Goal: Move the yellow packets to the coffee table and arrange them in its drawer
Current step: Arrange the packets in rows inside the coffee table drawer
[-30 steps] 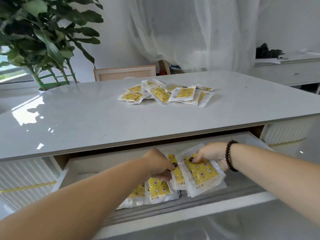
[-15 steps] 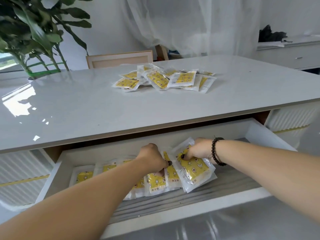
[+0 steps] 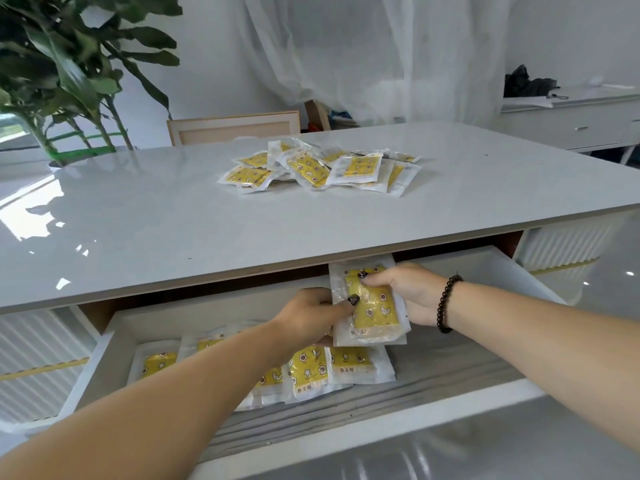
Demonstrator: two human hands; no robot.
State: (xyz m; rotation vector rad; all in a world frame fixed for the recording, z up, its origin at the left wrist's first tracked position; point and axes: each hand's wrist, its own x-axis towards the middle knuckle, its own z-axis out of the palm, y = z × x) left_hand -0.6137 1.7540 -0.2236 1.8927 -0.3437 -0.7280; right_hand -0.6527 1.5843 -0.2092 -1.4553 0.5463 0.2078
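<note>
The coffee table's drawer point(image 3: 516, 265) stands pulled open below the white tabletop point(image 3: 138, 216). Over the drawer's middle I hold a small stack of yellow packets point(image 3: 372, 308) upright: my right hand point(image 3: 405, 289) grips its right edge and top, my left hand point(image 3: 308, 317) pinches its left edge. A row of yellow packets point(image 3: 311, 370) lies overlapping on the drawer's grey floor, partly hidden by my left forearm. A loose pile of yellow packets point(image 3: 322, 168) sits on the tabletop.
A large potted plant point(image 3: 62, 74) stands at the table's far left. A wooden chair back point(image 3: 232, 128) shows behind the table. A white sideboard point(image 3: 571, 123) with dark items stands at the far right. White sheer curtains hang behind.
Both hands have lifted the stack of packets from lying tilted in the drawer to upright, nearer the tabletop edge. My head has come closer and lower.
</note>
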